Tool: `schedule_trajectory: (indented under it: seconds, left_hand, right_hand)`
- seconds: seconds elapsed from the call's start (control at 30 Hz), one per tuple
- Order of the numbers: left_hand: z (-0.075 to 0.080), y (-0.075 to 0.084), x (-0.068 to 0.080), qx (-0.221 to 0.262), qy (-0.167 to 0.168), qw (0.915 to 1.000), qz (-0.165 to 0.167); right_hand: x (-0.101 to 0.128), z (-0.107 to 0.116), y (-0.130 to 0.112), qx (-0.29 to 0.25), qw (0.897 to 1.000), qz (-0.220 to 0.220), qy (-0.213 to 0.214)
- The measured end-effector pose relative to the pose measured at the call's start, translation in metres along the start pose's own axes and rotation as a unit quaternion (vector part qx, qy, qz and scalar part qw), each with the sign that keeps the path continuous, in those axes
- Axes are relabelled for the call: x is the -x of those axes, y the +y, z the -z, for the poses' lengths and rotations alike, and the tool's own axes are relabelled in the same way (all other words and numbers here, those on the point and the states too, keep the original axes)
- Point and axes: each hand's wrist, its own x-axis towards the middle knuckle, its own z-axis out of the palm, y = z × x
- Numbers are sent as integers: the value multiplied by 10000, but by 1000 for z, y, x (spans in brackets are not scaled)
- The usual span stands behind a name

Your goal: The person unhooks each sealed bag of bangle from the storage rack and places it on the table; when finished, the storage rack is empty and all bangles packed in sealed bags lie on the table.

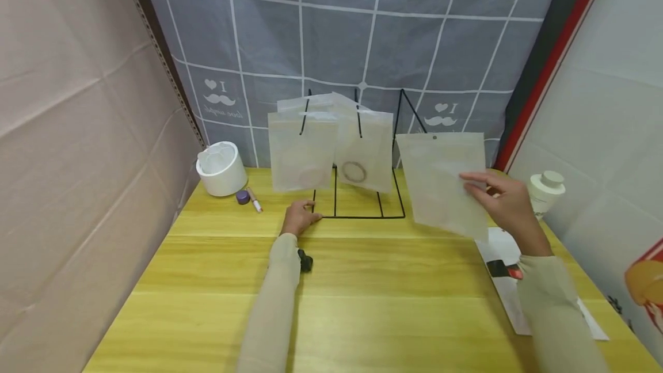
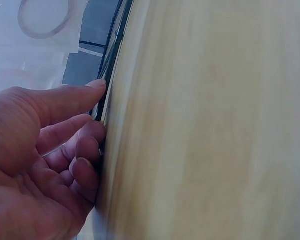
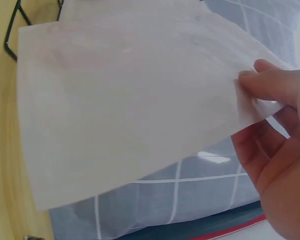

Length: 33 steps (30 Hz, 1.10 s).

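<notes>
A black wire display rack (image 1: 362, 217) stands against the back wall, with frosted zip bags (image 1: 303, 148) on its left hook and more bags (image 1: 380, 131) on the middle one. One of these shows a ring-shaped bracelet (image 1: 354, 172) inside. My left hand (image 1: 299, 217) holds the rack's base at the front left corner, thumb (image 2: 72, 102) on the wire, fingers curled beside it. Between thumb and fingers, my right hand (image 1: 499, 197) pinches the right edge of another frosted bag (image 3: 124, 105). This bag's punched hole lies close to the right hook's tip; whether the hook passes through it, I cannot tell.
A white round container (image 1: 221, 171) stands at the back left, beside a small purple-lidded jar (image 1: 242, 197) and a slim tube (image 1: 255, 200). At right are a white bottle (image 1: 545, 191) and a white printed sheet (image 1: 510, 304), partly under my right arm.
</notes>
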Motion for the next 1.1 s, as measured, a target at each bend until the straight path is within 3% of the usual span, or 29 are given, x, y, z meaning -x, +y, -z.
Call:
schedule_trajectory:
  seconds: [0.13, 0.2, 0.23, 0.3, 0.37, 0.43, 0.47, 0.53, 0.7, 0.83, 1.0, 1.1]
  left_hand:
    - [0, -2, 0, 51, -56, 10000, 38]
    - [0, -3, 0, 58, -69, 9999, 95]
    - [-1, -4, 0, 56, -67, 9999, 114]
    - [-1, -6, 0, 23, -45, 9999, 115]
    - [-1, -6, 0, 2, -29, 9999, 100]
    - [0, -5, 0, 13, -36, 10000, 58]
    - [0, -5, 0, 27, -41, 10000, 52]
    - [0, -4, 1, 70, -66, 9999, 51]
    - [0, -2, 1, 70, -58, 10000, -26]
    - [-1, -4, 0, 40, -85, 9999, -49]
    - [0, -3, 1, -7, -85, 9999, -62]
    - [0, -2, 1, -2, -81, 10000, -52]
  right_hand:
    - [12, 22, -15, -292, 9985, -212, -403]
    - [21, 34, -21, -639, 9915, -757, -846]
    - [26, 39, -22, -907, 9824, -1184, -1128]
    - [37, 48, -18, -1518, 9469, -2250, -1722]
    - [48, 50, -7, -2023, 8872, -3520, -2194]
    - [61, 46, 10, -2113, 8301, -4497, -2532]
    - [68, 42, 19, -2034, 8117, -4772, -2684]
    - [80, 33, 35, -1703, 7893, -5102, -2961]
    - [98, 17, 62, -656, 7918, -5053, -3367]
    - [103, 12, 72, -315, 7985, -4876, -3515]
    - [106, 8, 74, 13, 8310, -4200, -3648]
    - [109, 6, 74, 149, 8411, -4011, -3625]
